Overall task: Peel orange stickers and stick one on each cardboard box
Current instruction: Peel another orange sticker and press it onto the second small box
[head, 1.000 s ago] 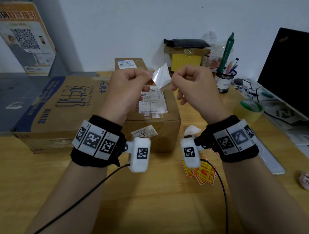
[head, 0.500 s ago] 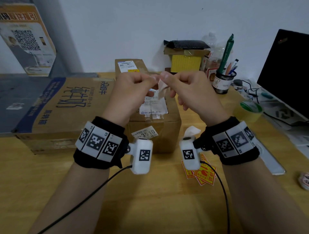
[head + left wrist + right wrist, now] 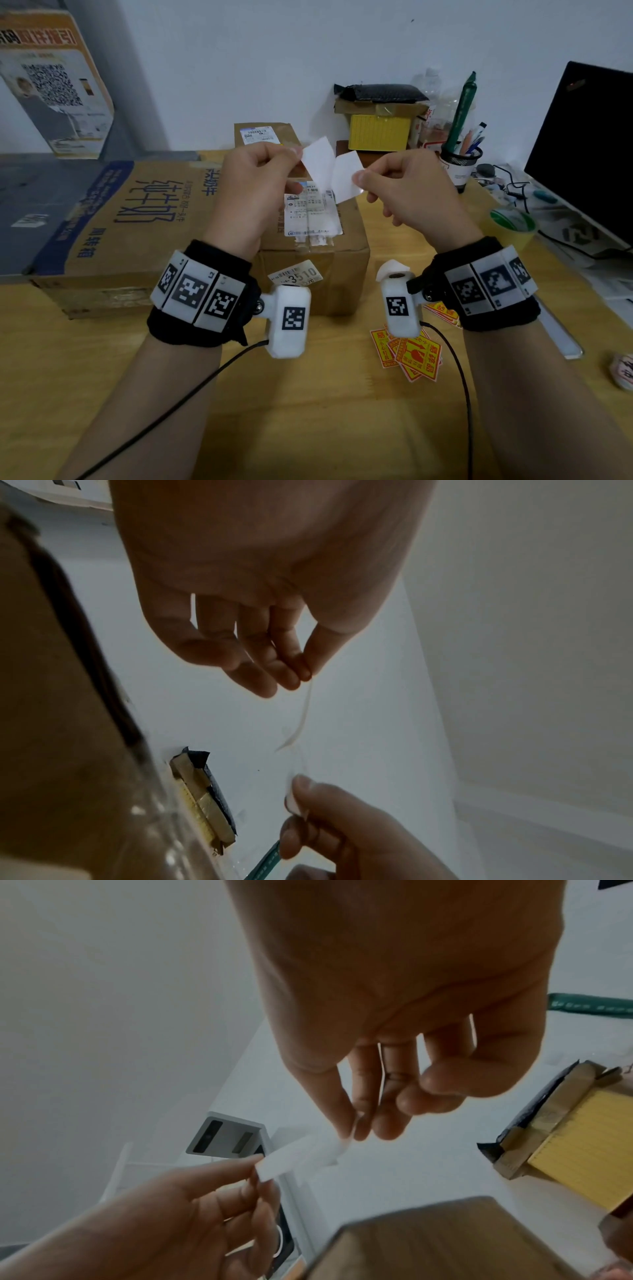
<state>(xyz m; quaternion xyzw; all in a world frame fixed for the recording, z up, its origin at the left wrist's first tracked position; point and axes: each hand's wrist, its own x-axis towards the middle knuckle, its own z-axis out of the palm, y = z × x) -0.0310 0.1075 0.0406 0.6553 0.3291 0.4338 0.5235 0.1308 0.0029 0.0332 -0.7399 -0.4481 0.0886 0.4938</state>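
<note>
Both hands are raised over the small cardboard box (image 3: 318,246). My left hand (image 3: 296,154) pinches one white sheet (image 3: 318,161) by its corner. My right hand (image 3: 359,176) pinches a second white sheet (image 3: 347,178). The two sheets meet in a V; only white faces show, so I cannot tell which is sticker and which is backing. The left wrist view shows the left hand (image 3: 304,674) pinching the sheet (image 3: 301,718) edge-on. The right wrist view shows the right hand (image 3: 352,1134) pinching its sheet (image 3: 294,1158). Orange stickers (image 3: 411,353) lie on the table. A large box (image 3: 113,219) sits to the left.
A third box (image 3: 263,137) stands behind the small one. At the back right are a yellow box (image 3: 378,133), a pen cup (image 3: 460,164), a green tape roll (image 3: 512,222) and a black monitor (image 3: 582,154). A poster (image 3: 51,85) leans at the far left.
Half a second ago my fingertips were together on the folded white piece. Now the hands have drawn apart and the piece has opened into two white layers.
</note>
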